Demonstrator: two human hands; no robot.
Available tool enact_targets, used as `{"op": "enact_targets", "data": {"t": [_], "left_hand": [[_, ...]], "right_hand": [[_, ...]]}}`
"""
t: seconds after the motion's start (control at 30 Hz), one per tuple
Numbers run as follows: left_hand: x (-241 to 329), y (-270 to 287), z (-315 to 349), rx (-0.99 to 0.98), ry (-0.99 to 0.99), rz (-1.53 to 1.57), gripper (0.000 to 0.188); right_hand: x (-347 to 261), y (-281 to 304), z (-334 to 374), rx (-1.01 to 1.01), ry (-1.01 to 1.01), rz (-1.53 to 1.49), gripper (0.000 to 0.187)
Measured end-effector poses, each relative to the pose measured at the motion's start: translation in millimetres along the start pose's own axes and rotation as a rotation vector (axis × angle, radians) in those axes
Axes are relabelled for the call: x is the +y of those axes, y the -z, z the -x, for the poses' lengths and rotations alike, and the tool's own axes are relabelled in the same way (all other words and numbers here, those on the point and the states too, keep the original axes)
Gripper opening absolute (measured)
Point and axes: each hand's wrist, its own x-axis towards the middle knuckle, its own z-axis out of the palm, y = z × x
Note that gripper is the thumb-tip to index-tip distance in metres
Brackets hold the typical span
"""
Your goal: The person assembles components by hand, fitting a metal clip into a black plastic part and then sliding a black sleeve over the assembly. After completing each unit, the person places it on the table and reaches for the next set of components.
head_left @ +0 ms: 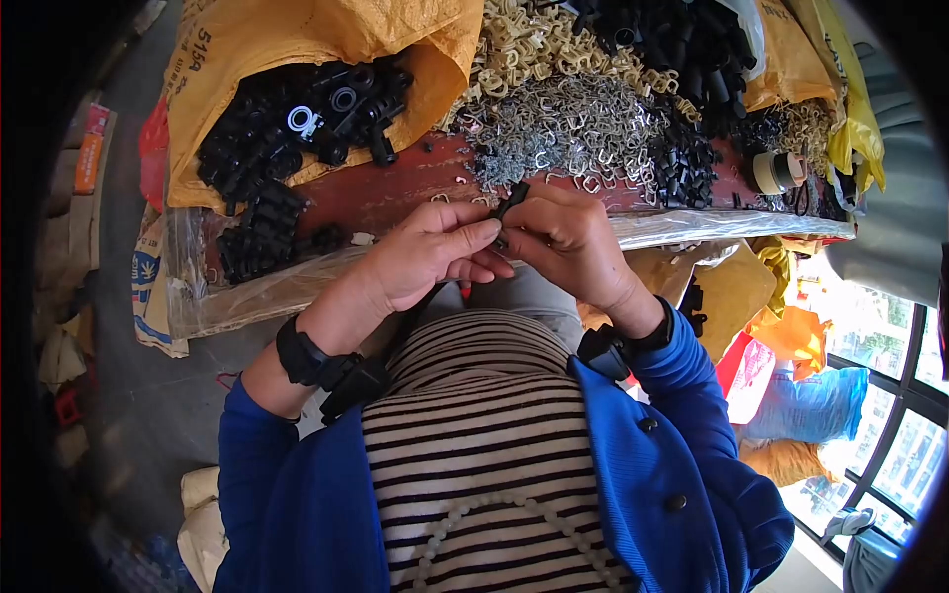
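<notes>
Just past the table's near edge, my two hands meet around a small black plastic part (511,201), whose upper end sticks out between the fingers. My right hand (573,237) is closed in a pinch on it. The thumb and fingers of my left hand (420,252) press together at its lower end, so that end is mostly hidden. Behind the hands lies a heap of small silvery metal clips (554,128). Small black pieces (684,163) are piled to the right of the clips.
An orange woven sack (326,25) spills black plastic fittings (267,124) on the left. Beige plastic clips (524,44) and black tubes (707,59) lie at the back. A tape roll (776,173) sits at the right. Plastic film (732,229) covers the red table's front edge.
</notes>
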Motion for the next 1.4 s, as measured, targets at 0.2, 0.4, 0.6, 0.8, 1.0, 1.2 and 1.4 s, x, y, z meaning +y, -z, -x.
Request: {"op": "enact_targets", "data": {"t": [0.2,0.4,0.6,0.8,1.0,1.2,1.4], "left_hand": [[-5,5,-2,-0.086,0.037,0.317,0.026],[-6,22,-15,-0.043,0.042,0.370,0.025],[-3,31,-33,0.037,0.056,0.328,0.026],[2,27,-41,0.091,0.070,0.324,0.025],[-3,19,-32,0.080,0.068,0.277,0.025],[-4,7,-13,0.073,0.048,0.282,0.022],[-6,0,4,0.031,-0.009,0.322,0.023]], "right_hand": [[9,7,9,0.096,-0.033,-0.064,0.010],[62,36,15,0.157,-0.238,0.340,0.016],[85,49,14,0.094,-0.220,0.478,0.022],[50,28,-3,-0.103,0.047,0.082,0.025],[38,17,2,-0.170,0.093,0.129,0.029],[25,10,10,-0.160,0.125,0.072,0.032],[11,6,16,-0.091,0.131,-0.059,0.032]]}}
